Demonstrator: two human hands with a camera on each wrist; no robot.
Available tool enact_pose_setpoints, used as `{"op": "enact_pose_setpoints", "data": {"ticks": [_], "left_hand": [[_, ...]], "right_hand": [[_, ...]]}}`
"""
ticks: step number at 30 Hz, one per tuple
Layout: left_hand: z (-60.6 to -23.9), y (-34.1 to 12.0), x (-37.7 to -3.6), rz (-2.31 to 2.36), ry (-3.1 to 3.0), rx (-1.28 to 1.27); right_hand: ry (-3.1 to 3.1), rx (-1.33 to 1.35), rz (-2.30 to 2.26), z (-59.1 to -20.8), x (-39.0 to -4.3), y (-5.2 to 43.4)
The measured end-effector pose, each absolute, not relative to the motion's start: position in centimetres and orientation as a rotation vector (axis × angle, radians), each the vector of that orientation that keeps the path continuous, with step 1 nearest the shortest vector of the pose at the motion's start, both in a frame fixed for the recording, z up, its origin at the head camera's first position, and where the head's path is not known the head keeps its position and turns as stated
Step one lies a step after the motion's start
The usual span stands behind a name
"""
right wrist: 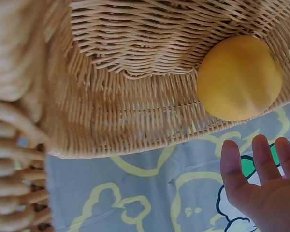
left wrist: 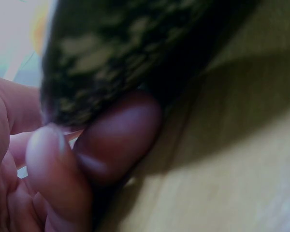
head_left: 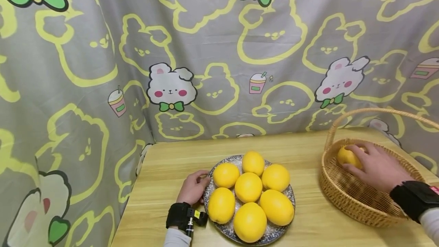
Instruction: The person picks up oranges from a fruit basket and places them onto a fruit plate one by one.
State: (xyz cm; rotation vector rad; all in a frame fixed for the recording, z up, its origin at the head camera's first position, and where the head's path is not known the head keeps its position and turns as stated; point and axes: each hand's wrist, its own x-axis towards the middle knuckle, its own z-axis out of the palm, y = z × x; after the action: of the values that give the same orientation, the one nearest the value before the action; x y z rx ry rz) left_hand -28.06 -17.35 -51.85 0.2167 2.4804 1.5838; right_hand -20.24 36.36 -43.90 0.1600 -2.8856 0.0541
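Several oranges (head_left: pixel 248 187) sit on a dark speckled plate (head_left: pixel 229 234). My left hand (head_left: pixel 193 188) holds the plate's left rim; in the left wrist view, a fingertip (left wrist: pixel 123 137) lies under the plate's edge (left wrist: pixel 101 63). On the right, my right hand (head_left: pixel 380 167) reaches into a wicker basket (head_left: pixel 360 212) toward a single orange (head_left: pixel 347 157). The right wrist view shows that orange (right wrist: pixel 239 79) against the woven wall, with the fingers (right wrist: pixel 232 164) spread and a small gap between them and the fruit. My right thumb is hidden in that view.
The basket's tall arched handle (head_left: pixel 384 110) rises over its opening. Wooden tabletop (head_left: pixel 305 197) lies between plate and basket. A grey patterned curtain (head_left: pixel 219 48) hangs behind the table and along its left side.
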Motion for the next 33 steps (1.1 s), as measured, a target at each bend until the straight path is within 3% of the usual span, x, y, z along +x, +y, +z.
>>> {"op": "enact_pose_setpoints", "data": {"ticks": [33], "left_hand": [[-52.0,-17.5,-28.3,1.567,2.507,0.194]], "right_hand": [[-3.092,-0.031,0.042,-46.0,-23.5,38.9]]}}
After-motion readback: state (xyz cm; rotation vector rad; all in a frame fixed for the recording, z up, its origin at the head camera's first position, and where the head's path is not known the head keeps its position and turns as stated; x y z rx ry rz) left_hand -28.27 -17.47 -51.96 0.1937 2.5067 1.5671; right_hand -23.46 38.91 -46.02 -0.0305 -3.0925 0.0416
